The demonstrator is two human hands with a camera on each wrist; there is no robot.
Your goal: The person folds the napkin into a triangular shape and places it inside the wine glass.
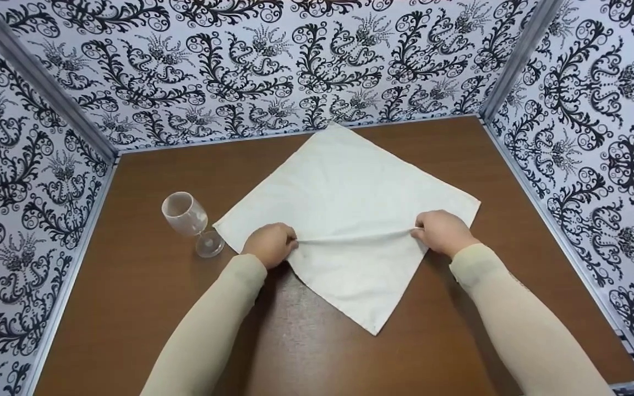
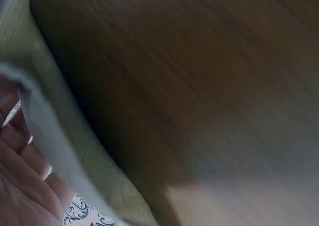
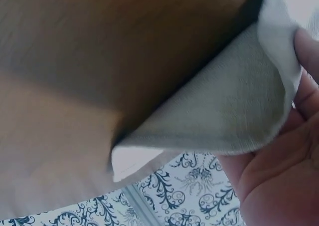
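Note:
A white cloth napkin (image 1: 344,203) lies as a diamond on the brown table (image 1: 130,286). My left hand (image 1: 271,243) pinches the cloth near its left corner, and my right hand (image 1: 442,231) pinches it near the right corner. A taut raised ridge (image 1: 355,238) of cloth runs between the two hands. In the right wrist view the napkin's edge (image 3: 234,101) is lifted off the table and curls into my right hand (image 3: 279,181). The blurred left wrist view shows cloth (image 2: 65,136) against my left hand (image 2: 20,186).
A clear wine glass (image 1: 189,220) stands just left of the napkin's left corner, close to my left hand. Patterned black-and-white walls (image 1: 25,165) close the table in on the left, back and right.

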